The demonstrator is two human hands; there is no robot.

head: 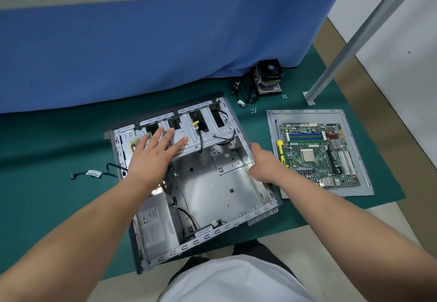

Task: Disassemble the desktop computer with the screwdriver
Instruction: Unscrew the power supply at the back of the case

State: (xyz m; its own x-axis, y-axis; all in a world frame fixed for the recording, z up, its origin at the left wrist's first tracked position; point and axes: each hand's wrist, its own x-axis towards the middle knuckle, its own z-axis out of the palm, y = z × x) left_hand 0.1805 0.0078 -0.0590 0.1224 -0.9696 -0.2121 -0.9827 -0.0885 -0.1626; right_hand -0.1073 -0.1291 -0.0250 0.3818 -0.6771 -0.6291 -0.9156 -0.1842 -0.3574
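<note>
An open grey computer case [212,190] lies on its side on a green mat, its motherboard bay bare. My left hand [153,152] reaches over the drive cage [205,133] with fingers spread straight, holding nothing. My right hand [262,162] grips the case's right wall, fingers curled over the edge. The removed motherboard [316,152] rests on a grey side panel [354,117] to the right. A yellow-handled screwdriver [281,152] lies along the board's left edge. A power supply [153,226] sits in the case's near left corner.
A CPU cooler with fan [268,77] and loose black cables [246,93] lie behind the case by a blue cloth [142,48]. Small screws [253,110] are scattered on the green mat [47,159]. A cable [94,173] trails out left. A metal table leg [335,65] stands right.
</note>
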